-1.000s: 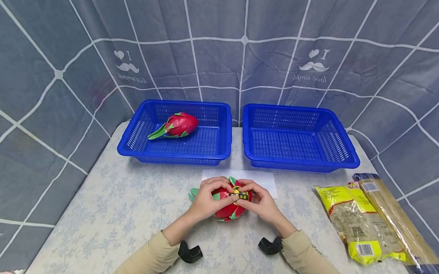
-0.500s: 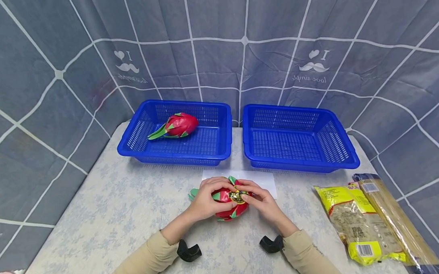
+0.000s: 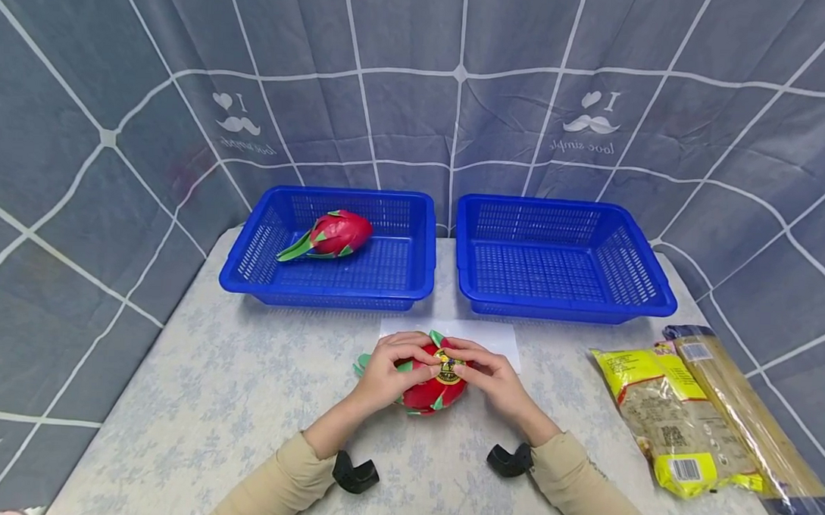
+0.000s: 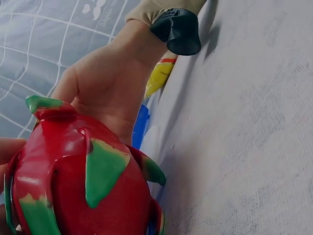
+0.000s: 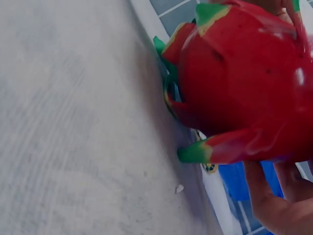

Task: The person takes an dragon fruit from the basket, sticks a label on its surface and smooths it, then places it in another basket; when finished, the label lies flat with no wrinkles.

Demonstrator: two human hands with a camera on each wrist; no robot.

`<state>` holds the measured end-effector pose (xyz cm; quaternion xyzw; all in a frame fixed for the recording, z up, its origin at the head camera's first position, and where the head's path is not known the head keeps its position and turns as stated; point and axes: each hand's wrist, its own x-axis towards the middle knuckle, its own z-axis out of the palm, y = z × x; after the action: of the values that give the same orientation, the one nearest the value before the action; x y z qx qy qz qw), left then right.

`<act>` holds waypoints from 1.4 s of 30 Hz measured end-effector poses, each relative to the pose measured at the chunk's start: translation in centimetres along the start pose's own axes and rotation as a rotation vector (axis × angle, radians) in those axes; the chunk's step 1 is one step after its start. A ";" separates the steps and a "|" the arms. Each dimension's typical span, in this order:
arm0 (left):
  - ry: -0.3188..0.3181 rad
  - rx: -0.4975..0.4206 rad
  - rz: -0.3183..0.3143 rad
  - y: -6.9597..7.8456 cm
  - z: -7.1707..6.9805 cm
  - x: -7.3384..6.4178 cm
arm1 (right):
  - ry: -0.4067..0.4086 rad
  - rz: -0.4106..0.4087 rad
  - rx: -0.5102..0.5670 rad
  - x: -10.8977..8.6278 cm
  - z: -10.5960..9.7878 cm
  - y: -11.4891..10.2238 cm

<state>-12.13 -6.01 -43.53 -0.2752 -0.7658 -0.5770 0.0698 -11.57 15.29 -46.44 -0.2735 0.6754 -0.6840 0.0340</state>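
Observation:
A red dragon fruit (image 3: 427,394) with green-tipped scales lies on its side between my hands, its stem end to the left. My left hand (image 3: 389,372) grips its left half, thumb tip at the edge of a round black-and-yellow sticker (image 3: 449,371) on the peel. On the other side my right hand (image 3: 493,375) holds the right end, thumb and forefinger reaching to the same sticker. The fingers partly cover the sticker's edges. Both wrist views show the dragon fruit (image 4: 93,181) close up, its glossy skin (image 5: 244,88) filling much of the right one.
A second dragon fruit (image 3: 341,234) lies in the left blue basket (image 3: 316,291); another blue basket (image 3: 568,302) stands beside it. A white sheet (image 3: 501,340) lies just behind my hands. At the right are a yellow-ended clear bag (image 3: 679,426) and a long pack of dry sticks (image 3: 755,421).
My thumbs and fingertips have shifted over the sticker; the right thumb has slid up and right from where the thumbs met. More of the sticker's round shape shows. The fruit stays in place.

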 end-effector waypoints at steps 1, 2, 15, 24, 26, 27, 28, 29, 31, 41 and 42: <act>0.000 -0.003 -0.019 0.1 0.0 0.0 | 0.003 0.022 0.021 0.0 0.0 -0.1; -0.001 -0.009 -0.042 0.2 -0.1 0.0 | 0.003 0.040 0.044 0.0 -0.1 -0.2; -0.012 0.012 -0.023 -0.2 -0.1 -0.2 | -0.009 -0.012 -0.011 0.0 0.2 0.0; -0.010 0.087 0.025 -0.4 0.0 -0.2 | -0.068 -0.023 -0.006 -0.2 -0.1 0.3; -0.010 0.090 0.040 -0.4 -0.1 -0.2 | -0.085 0.001 0.013 -0.2 -0.3 0.3; -0.011 0.084 0.043 -0.4 -0.1 -0.2 | -0.093 0.015 0.026 -0.2 -0.4 0.3; -0.013 0.076 0.044 -0.4 -0.1 -0.2 | -0.104 0.023 0.038 -0.1 -0.5 0.3; -0.015 0.067 0.046 -0.4 -0.1 -0.2 | -0.112 0.037 0.052 -0.1 -0.6 0.3; -0.017 0.042 0.041 -0.3 -0.2 -0.1 | -0.122 0.057 0.077 -0.1 -0.7 0.2; -0.023 0.053 0.060 -0.5 -0.2 0.0 | -0.077 -0.044 0.029 -0.1 0.2 0.0; -0.023 0.051 0.065 -0.5 -0.2 0.0 | -0.075 -0.056 0.029 -0.1 0.3 -0.1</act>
<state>-12.42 -6.28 -43.92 -0.3046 -0.7717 -0.5515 0.0864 -11.30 15.10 -46.44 -0.3171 0.6558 -0.6837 0.0442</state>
